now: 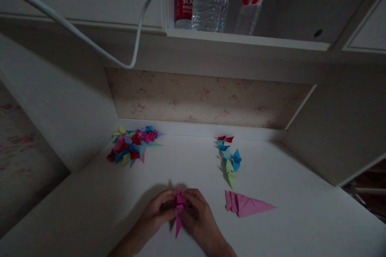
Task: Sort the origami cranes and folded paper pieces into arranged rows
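A heap of multicoloured folded-paper pieces [130, 145] lies back left on the white worktop [189, 160]; blue, green and red folded-paper pieces [229, 164] and pointed pink paper pieces [245, 204] lie right. Nearer, left hand [157, 209] and right hand [201, 213], fingers curled, pinch a magenta folded-paper piece [180, 200] between them.

This looks like a room in a home, shown by beige wallpaper with pink flowers [208, 98] behind a smooth white built-in desk [286, 229], a white panelled cabinet door [90, 4] above, and clear plastic drink bottles [208, 4] on an open white shelf [256, 41].
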Motion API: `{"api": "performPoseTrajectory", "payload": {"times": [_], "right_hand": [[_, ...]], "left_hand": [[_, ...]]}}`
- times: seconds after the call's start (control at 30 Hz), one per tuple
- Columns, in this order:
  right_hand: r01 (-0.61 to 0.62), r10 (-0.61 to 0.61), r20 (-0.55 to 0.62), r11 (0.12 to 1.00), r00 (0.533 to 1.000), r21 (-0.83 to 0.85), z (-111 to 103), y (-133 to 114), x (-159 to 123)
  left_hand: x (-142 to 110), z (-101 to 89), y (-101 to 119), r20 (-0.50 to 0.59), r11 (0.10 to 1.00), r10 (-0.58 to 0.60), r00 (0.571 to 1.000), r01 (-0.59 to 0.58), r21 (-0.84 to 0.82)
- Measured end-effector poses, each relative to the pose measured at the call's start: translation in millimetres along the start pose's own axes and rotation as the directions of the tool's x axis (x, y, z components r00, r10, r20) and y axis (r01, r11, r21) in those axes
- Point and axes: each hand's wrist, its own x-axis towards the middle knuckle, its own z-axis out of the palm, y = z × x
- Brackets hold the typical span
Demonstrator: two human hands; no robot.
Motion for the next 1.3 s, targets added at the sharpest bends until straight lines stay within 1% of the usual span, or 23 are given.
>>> {"api": "performPoseTrajectory", "payload": {"times": [0.07,0.13,0.37,0.5,0.6,0.67,0.7,0.77,0.8,0.87,0.93,0.97,1.03,1.1,1.13,1.17,1.3], "right_hand": [[-0.005,0.006,0.025,0.999,1.000,-0.039,0.3,-0.6,-0.5],[0.002,0.000,0.023,0.997,1.000,-0.082,1.1,-0.7,-1.0],[0.003,-0.013,-0.065,0.989,0.998,-0.145,2.3,2.1,-0.5],[-0.014,-0.006,-0.108,0.982,0.994,-0.187,4.6,1.2,-1.8],[-0.055,0.023,-0.187,0.985,0.982,-0.166,-3.3,-10.3,-2.4],[-0.059,0.022,-0.231,0.986,0.973,-0.157,-20.7,-20.7,-2.4],[-0.052,0.010,-0.246,0.985,0.969,-0.164,-33.8,-24.7,-2.3],[-0.048,-0.011,-0.278,0.977,0.960,-0.206,-67.7,-27.2,-1.7],[-0.068,-0.006,-0.303,0.970,0.953,-0.234,-87.4,-24.8,-1.3],[-0.127,0.016,-0.352,0.947,0.936,-0.295,-128.1,-13.5,-0.5],[-0.180,0.030,-0.379,0.913,0.925,-0.367,-165.3,2.9,0.2],[-0.210,0.037,-0.391,0.887,0.920,-0.411,-181.0,11.2,0.6],[-0.262,0.051,-0.377,0.805,0.925,-0.533,-205.3,25.2,1.7],[-0.278,0.075,-0.324,0.714,0.943,-0.643,-220.0,34.2,3.2],[-0.272,0.089,-0.292,0.682,0.952,-0.679,-224.4,36.9,4.0],[-0.262,0.103,-0.260,0.662,0.960,-0.702,-227.2,38.8,4.8],[-0.232,0.155,-0.172,0.635,0.973,-0.737,-229.7,42.8,8.3]], "left_hand": [[0.7,-0.8,1.4,-0.035,1.000,0.009,0.999,-0.009,-0.003],[0.8,-2.1,1.3,-0.048,1.000,0.002,0.999,-0.002,0.001],[7.2,-10.4,-11.8,-0.082,0.999,-0.023,0.996,0.020,-0.029],[10.4,-12.2,-14.1,-0.105,0.991,-0.092,0.990,0.081,-0.111],[8.4,-8.6,-7.4,-0.144,0.980,-0.174,0.974,0.156,-0.126],[6.7,-5.4,-2.1,-0.154,0.977,-0.201,0.967,0.187,-0.102],[6.2,-4.1,0.0,-0.154,0.979,-0.197,0.968,0.185,-0.087],[6.2,-2.4,1.9,-0.140,0.982,-0.183,0.973,0.176,-0.063],[6.6,-2.1,1.7,-0.140,0.983,-0.180,0.974,0.174,-0.054],[8.2,-2.5,-1.2,-0.136,0.984,-0.176,0.975,0.172,-0.037],[10.5,-4.2,-6.3,-0.129,0.986,-0.164,0.978,0.162,-0.026],[11.7,-5.3,-9.3,-0.128,0.988,-0.154,0.980,0.153,-0.020],[14.2,-7.6,-15.2,-0.112,0.988,-0.154,0.982,0.155,0.000],[16.0,-9.6,-19.4,-0.102,0.987,-0.155,0.983,0.158,0.020],[16.5,-10.2,-20.5,-0.100,0.988,-0.148,0.984,0.151,0.024],[16.8,-10.6,-20.9,-0.099,0.989,-0.141,0.985,0.144,0.023],[16.4,-9.5,-17.6,-0.106,0.991,-0.128,0.986,0.131,0.024]]}}
